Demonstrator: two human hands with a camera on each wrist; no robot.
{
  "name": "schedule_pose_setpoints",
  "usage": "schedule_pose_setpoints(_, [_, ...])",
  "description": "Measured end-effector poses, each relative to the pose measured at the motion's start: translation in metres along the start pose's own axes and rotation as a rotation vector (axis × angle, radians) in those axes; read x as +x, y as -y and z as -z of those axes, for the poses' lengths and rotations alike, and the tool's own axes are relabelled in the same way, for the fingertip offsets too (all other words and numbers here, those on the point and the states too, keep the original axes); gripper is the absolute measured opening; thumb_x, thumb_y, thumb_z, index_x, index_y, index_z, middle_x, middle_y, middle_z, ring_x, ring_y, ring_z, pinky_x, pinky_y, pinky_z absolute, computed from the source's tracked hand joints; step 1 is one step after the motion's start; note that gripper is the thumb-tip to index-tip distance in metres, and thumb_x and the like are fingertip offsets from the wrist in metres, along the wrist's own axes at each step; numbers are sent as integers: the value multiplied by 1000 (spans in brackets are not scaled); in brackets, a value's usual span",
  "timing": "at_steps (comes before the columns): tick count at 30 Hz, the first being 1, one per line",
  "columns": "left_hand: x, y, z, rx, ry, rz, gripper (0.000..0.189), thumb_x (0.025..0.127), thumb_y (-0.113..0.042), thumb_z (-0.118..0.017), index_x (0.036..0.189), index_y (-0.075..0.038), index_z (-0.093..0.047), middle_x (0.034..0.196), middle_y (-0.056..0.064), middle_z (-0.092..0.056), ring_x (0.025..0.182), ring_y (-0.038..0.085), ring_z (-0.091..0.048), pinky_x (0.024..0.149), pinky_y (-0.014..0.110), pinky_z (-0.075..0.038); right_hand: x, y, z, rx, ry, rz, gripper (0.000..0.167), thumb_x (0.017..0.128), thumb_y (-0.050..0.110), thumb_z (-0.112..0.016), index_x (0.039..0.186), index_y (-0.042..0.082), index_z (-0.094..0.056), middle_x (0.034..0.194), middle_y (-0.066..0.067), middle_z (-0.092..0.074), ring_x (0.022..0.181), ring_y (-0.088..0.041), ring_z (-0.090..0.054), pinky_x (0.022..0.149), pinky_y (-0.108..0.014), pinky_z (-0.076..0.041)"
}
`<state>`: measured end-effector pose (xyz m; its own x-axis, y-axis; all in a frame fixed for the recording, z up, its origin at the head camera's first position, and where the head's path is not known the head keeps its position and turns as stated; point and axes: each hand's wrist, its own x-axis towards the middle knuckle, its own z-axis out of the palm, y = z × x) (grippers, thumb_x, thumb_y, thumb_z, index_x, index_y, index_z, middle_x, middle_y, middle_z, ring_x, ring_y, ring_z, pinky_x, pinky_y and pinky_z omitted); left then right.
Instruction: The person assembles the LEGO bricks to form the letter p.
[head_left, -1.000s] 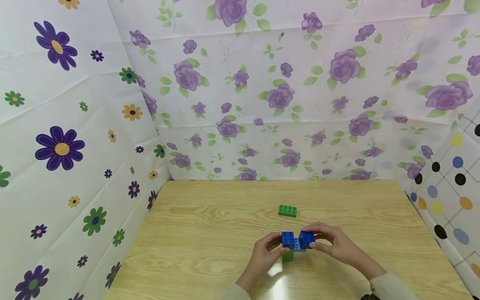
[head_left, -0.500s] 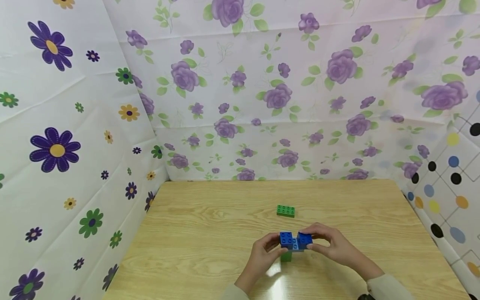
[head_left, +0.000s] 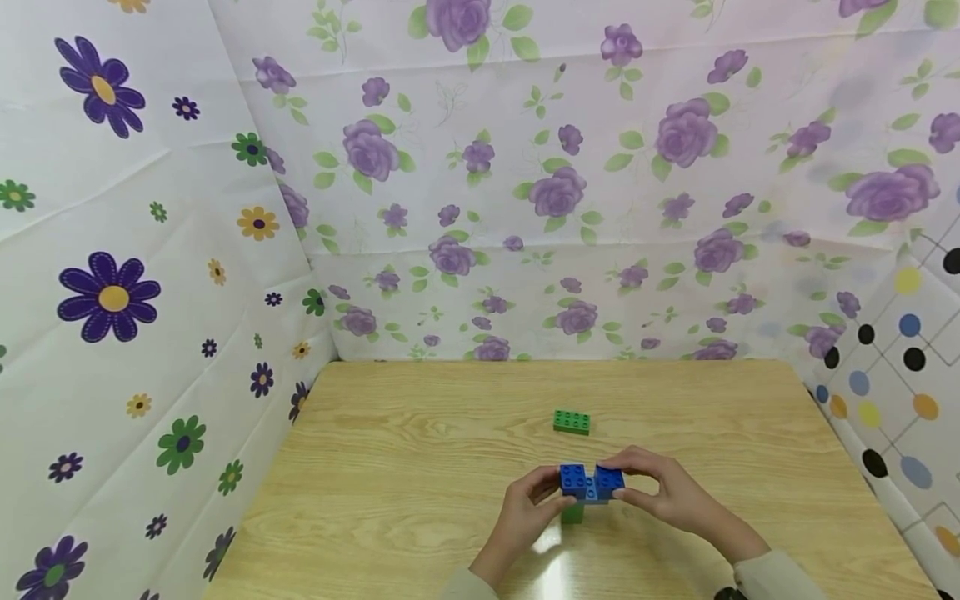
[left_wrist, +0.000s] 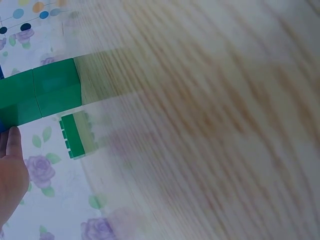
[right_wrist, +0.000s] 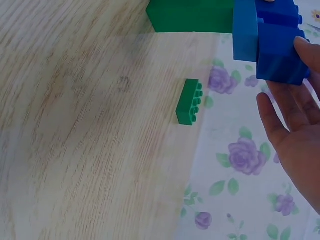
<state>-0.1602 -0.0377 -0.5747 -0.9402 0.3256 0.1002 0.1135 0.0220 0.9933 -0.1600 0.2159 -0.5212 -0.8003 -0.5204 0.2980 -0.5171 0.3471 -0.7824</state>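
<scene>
Two dark blue bricks, the left one (head_left: 573, 481) and the right one (head_left: 610, 480), sit side by side with a gap on a lighter blue brick (right_wrist: 245, 37). Under its left part stands a column of green bricks (head_left: 572, 513) on the table. My left hand (head_left: 525, 510) pinches the left dark blue brick between thumb and fingers. With thumb and fingers, my right hand (head_left: 671, 493) grips the right dark blue brick, which the right wrist view shows against the lighter brick. Only part of my left hand (left_wrist: 12, 175) shows in the left wrist view.
A loose green brick (head_left: 572, 422) with studs up lies on the wooden table (head_left: 420, 442), beyond the stack. Flower-printed sheets (head_left: 480, 183) stand behind and to the left; a dotted sheet (head_left: 892, 400) is on the right.
The right dark blue brick, tilted a second ago, now sits more level, slightly nearer the left one. Both hands keep their grips. The head view has shifted slightly.
</scene>
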Motion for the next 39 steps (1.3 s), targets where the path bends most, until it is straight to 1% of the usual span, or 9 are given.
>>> schedule_pose_setpoints(8, [0,-4,0,-2,-4,13,37,86,-13,-73,120,-7,-63,120,7,-64,115,18,-60,98,26,-49,0,0,1,28,15,-43,39,91,22,-67,130,16,-60,124,-5,-61,110,-10,-58,88,-27,-55])
schedule_pose_setpoints(11, [0,-2,0,1,-6,14,37,86,-13,-73,121,-8,-63,120,7,-64,115,18,-60,98,26,-49,1,-1,2,58,26,-73,37,94,21,-64,131,19,-59,126,-6,-60,111,-10,-58,90,-29,-54])
schedule_pose_setpoints(14, [0,-2,0,-3,-7,16,36,86,-13,-73,120,-7,-64,120,7,-64,115,18,-60,98,27,-49,3,-3,4,99,30,-114,34,97,19,-59,131,17,-58,127,-8,-60,113,-11,-58,93,-29,-53])
schedule_pose_setpoints(16, [0,-2,0,-8,-8,19,36,86,-13,-73,120,-8,-64,120,7,-65,115,18,-60,98,28,-49,4,-5,5,120,25,-121,32,99,18,-56,131,14,-57,127,-11,-60,114,-12,-58,94,-28,-53])
schedule_pose_setpoints(22, [0,-2,0,-15,-2,21,35,86,-13,-73,120,-8,-64,119,6,-65,115,17,-60,99,31,-49,10,-11,7,163,-28,-120,30,100,14,-54,129,8,-57,124,-16,-61,113,-15,-60,92,-20,-51])
schedule_pose_setpoints(27, [-1,-2,0,-13,1,11,35,86,-14,-72,120,-8,-64,119,6,-65,114,17,-60,100,32,-49,15,-18,7,195,-84,-121,32,98,12,-57,129,5,-56,122,-18,-61,108,-9,-61,87,-21,-54])
schedule_pose_setpoints(31, [-1,-3,0,-13,2,-7,35,86,-13,-72,120,-7,-63,119,6,-65,114,17,-60,100,32,-49,21,-23,7,197,-126,-121,33,97,12,-59,129,4,-56,122,-18,-61,106,-6,-61,86,-22,-55])
schedule_pose_setpoints(36, [-1,-3,0,-21,7,-16,35,87,-13,-72,120,-7,-63,119,7,-65,114,17,-60,99,32,-49,30,-30,8,182,-161,-106,34,96,11,-60,128,3,-56,123,-20,-59,108,-12,-61,87,-19,-54])
schedule_pose_setpoints(39, [-1,-4,0,-16,5,-11,35,86,-13,-72,120,-7,-64,118,6,-65,114,17,-60,99,30,-49,36,-35,7,171,-176,-96,34,95,10,-61,128,3,-56,124,-23,-58,109,-12,-60,89,-17,-52])
